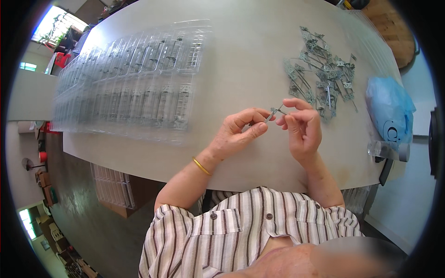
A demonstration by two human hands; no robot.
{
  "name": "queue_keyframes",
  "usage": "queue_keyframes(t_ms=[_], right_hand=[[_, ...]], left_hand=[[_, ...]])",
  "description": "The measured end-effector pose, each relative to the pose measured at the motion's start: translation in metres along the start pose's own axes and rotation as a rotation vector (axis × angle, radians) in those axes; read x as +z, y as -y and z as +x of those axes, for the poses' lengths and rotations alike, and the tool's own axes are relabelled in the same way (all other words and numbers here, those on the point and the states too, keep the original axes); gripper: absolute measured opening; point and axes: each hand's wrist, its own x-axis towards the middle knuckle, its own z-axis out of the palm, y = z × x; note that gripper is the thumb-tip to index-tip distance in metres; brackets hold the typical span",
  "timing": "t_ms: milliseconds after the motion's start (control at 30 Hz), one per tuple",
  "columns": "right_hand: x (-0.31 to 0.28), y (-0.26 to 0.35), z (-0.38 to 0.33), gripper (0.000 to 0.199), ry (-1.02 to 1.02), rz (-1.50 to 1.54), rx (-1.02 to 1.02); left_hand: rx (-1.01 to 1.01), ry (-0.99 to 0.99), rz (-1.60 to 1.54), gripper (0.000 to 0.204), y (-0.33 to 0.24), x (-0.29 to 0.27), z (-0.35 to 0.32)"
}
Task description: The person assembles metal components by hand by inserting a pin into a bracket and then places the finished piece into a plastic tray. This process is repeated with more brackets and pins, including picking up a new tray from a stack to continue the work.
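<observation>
Over the middle of the table, my left hand (241,127) pinches a small grey metal bracket (273,112) between thumb and fingers. From the other side my right hand (302,126) reaches to the same piece, its fingertips at the thin rod-like end. The index finger and thumb of that hand are curled around it, though the exact contact is too small to tell. Beyond my right hand lies a loose pile of similar metal parts (327,76), with thin rods and flat plates tangled together. To the left, a clear plastic tray (200,76) holds several such parts in its compartments.
A pale table (241,51) carries everything. At its right edge sit a blue plastic bag (390,109) and a clear cylindrical container (380,149). More clear trays (113,185) rest on a cardboard box (139,201) below the table's left front edge.
</observation>
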Motion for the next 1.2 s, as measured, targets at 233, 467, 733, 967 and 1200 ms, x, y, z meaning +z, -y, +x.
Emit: queue_keyframes(t_ms=[233,467,733,967,1200], right_hand=[[-0.003,-0.005,-0.003,0.014,0.111,-0.267,-0.229],[0.002,-0.001,-0.003,0.016,0.146,-0.250,-0.336],[-0.008,0.009,0.014,0.011,0.004,0.224,0.331],[-0.012,0.007,0.020,0.016,0.044,0.358,0.720],[-0.014,0.009,0.019,0.017,0.124,0.203,0.704]], left_hand=[[-0.014,-0.027,-0.040,0.017,0.003,-0.002,0.000],[-0.078,-0.126,-0.116,0.018,0.003,0.000,0.002],[0.146,-0.254,0.371,0.006,-0.003,0.006,0.007],[0.390,-0.258,0.830,0.013,0.002,0.003,0.011],[0.426,-0.286,1.014,0.018,0.002,0.003,0.009]])
